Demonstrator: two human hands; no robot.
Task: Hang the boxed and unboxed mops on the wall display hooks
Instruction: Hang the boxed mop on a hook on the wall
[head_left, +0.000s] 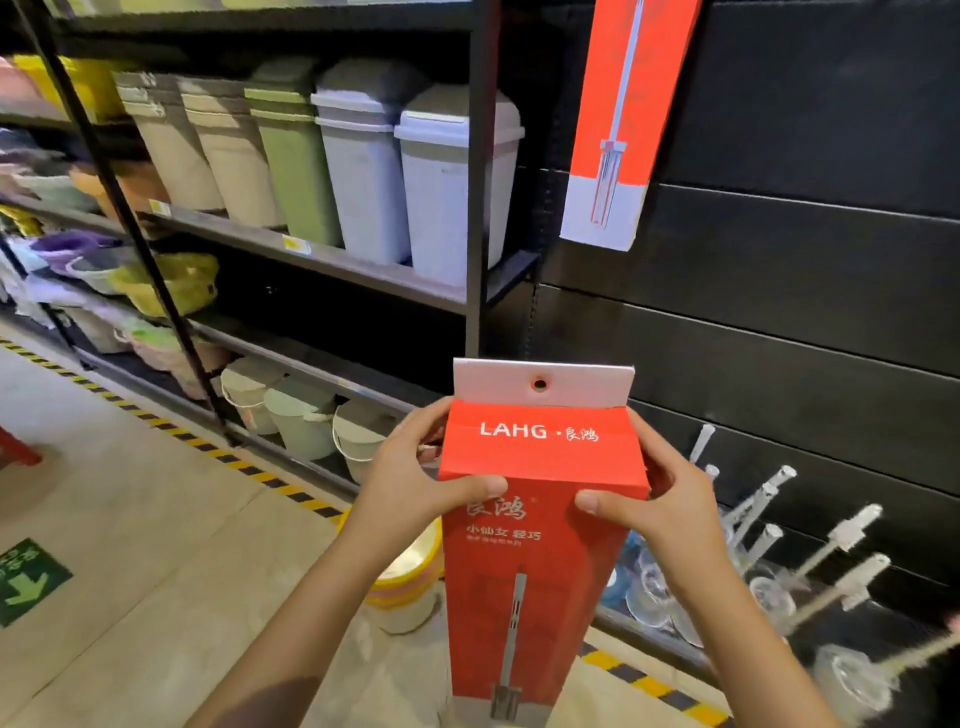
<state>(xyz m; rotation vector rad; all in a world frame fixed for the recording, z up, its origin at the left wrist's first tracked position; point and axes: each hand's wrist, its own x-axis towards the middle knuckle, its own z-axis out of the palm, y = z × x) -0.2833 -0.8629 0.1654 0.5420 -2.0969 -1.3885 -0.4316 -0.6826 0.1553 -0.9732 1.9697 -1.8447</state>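
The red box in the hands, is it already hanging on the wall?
No, both hands, left hand and right hand, hold the red box below the wall.

Bins (457, 187) on shelf (332, 260), left of hanging box (618, 119).

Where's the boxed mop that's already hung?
Head view, upper right: the hung red-and-white mop box is on the black wall panel, right of the bin shelf's upright post, above the box held in both hands.

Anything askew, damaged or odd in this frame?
One thing: the red boxed mop already on the black wall hangs tilted, its lower end swung left. The box in hand, gripped by the left hand and right hand, looks intact, hang hole clear.
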